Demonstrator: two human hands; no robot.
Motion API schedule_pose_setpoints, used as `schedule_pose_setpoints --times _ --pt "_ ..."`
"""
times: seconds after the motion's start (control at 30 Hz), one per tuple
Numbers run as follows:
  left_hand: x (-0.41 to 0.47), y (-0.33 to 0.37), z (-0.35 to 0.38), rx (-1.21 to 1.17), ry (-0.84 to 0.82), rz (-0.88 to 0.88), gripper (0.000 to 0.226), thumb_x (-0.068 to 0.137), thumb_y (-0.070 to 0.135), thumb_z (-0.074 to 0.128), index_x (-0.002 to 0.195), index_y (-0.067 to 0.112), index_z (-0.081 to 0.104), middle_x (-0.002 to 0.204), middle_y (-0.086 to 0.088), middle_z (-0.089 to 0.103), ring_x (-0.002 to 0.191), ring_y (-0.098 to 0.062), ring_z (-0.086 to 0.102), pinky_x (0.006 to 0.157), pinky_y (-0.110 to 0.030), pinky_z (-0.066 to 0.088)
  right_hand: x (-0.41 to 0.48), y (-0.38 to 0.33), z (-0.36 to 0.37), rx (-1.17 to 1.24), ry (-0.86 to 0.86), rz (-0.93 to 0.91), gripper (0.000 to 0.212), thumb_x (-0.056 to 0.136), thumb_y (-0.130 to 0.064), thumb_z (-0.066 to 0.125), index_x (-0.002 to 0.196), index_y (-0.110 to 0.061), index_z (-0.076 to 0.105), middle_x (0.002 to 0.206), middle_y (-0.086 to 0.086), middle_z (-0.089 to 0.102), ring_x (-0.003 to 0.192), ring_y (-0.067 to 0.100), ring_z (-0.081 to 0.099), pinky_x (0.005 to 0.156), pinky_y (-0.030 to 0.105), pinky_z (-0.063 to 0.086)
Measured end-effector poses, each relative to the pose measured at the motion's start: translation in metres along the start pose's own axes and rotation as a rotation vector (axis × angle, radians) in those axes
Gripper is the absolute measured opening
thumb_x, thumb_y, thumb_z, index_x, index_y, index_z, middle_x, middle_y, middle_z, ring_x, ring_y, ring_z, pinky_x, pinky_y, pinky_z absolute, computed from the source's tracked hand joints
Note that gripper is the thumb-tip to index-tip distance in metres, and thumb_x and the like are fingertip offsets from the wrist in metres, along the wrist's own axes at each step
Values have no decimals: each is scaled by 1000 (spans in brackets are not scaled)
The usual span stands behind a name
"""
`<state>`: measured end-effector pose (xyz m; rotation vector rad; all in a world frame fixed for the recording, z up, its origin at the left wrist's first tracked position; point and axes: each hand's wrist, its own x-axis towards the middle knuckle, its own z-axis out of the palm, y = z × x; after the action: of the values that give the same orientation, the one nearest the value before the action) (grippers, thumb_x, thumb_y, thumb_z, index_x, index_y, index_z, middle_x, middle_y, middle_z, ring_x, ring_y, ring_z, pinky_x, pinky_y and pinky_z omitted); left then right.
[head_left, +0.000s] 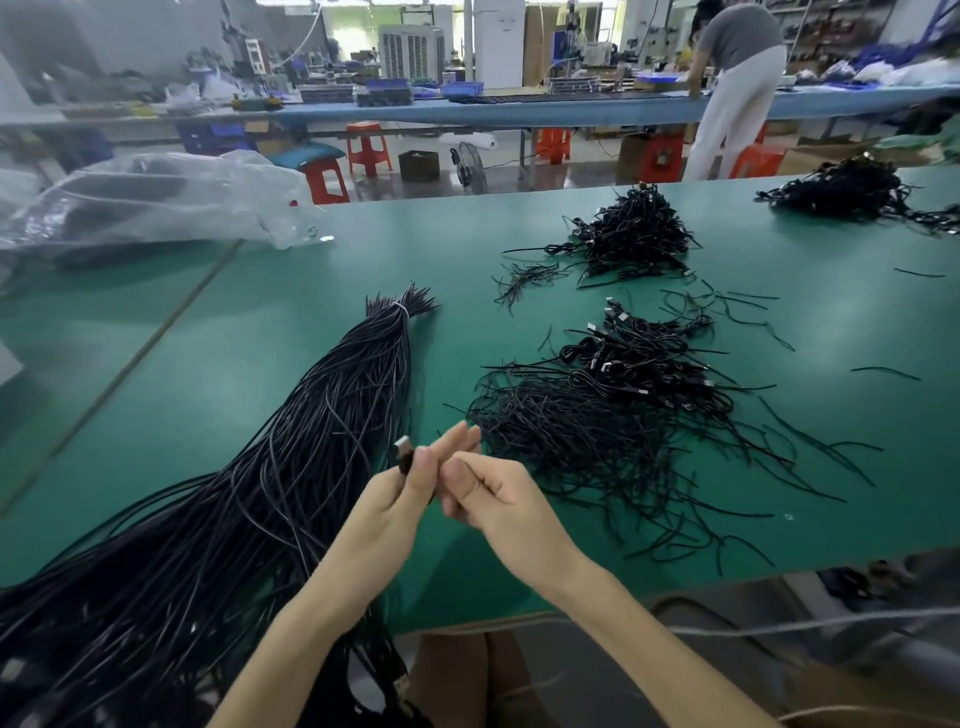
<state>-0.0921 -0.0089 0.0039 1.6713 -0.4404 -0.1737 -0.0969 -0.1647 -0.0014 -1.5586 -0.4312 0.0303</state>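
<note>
The left hand (400, 501) grasps a black plug (404, 453) between thumb and fingers, and its silver end points up and away from the person. The right hand (501, 499) is just beside it and touches the left fingers. Its fingers are curled, but I cannot tell if they pinch something. The 2 hands are above the green table (291, 364). Left of the hands lies a big bundle of long black cables (291, 467), bound by a white tie (399, 307) at its far end. Right of the hands is a loose pile of thin black ties (566, 431), with coiled cables (644, 358) behind it.
</note>
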Motion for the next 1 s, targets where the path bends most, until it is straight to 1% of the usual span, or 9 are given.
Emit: schedule_pose_setpoints --times 0.13,0.23,0.33,0.47,0.6,0.67,0.77,0.83,1.0 --pt "0 11 12 -303 140 58 54 110 51 31 134 18 67 136 -4 68 131 -20 61 101 -20 49 -7 13 11 -38 -36 39 38 107 -29 48 72 -15 56 66 -14 53 61 1 44 63 15 38" --pt "-1 22 8 -477 177 56 55 105 55 44 97 11 76 83 -12 72 84 -26 70 76 -27 58 -10 21 4 -87 -45 62 40 108 -27 49 71 -13 56 68 -9 52 65 10 44 67 26 39" --pt "-6 25 1 -548 110 30 49 103 55 53 72 17 59 55 4 36 48 -14 33 60 -21 44 -9 21 -10 -204 -39 28 35 107 -19 51 73 -13 57 68 -10 49 68 8 42 69 25 36" --pt "-10 22 1 -429 83 1 50 100 55 53 64 20 51 54 6 27 47 -12 19 51 -24 23 -5 17 -19 -546 -92 -10 33 105 -18 56 74 -28 59 66 -19 52 72 5 48 73 13 32" --pt "-9 20 1 -432 130 -24 50 100 55 54 63 22 50 56 7 27 47 -12 19 48 -17 29 -12 11 -18 -655 -112 102 30 106 -40 53 82 -26 66 70 -5 57 81 14 50 96 32 39" --pt "-6 17 1 -414 192 -39 53 103 53 53 63 19 47 58 4 25 49 -14 20 50 -18 29 -15 4 -16 -583 -119 138 13 101 -38 62 108 -29 69 85 -5 67 91 10 58 97 33 44" --pt "-1 10 14 -319 278 -87 54 100 52 55 61 17 43 56 2 24 49 -15 19 66 -29 36 -16 -3 -10 -334 -161 143 68 86 -33 82 145 -34 48 115 -13 68 112 5 62 102 24 47" --pt "1 8 24 -311 299 -154 60 95 59 62 59 16 41 55 2 25 51 -17 20 66 -37 35 -15 -5 -5 -166 -129 138 85 78 -26 89 148 -34 43 123 -13 67 118 6 63 106 27 47" --pt "2 8 28 -531 114 -108 55 99 54 54 63 15 39 62 0 30 56 -16 32 58 -24 45 -14 -8 -11 -76 -54 90 61 76 -22 91 128 -30 60 115 -4 72 114 15 66 106 42 50"
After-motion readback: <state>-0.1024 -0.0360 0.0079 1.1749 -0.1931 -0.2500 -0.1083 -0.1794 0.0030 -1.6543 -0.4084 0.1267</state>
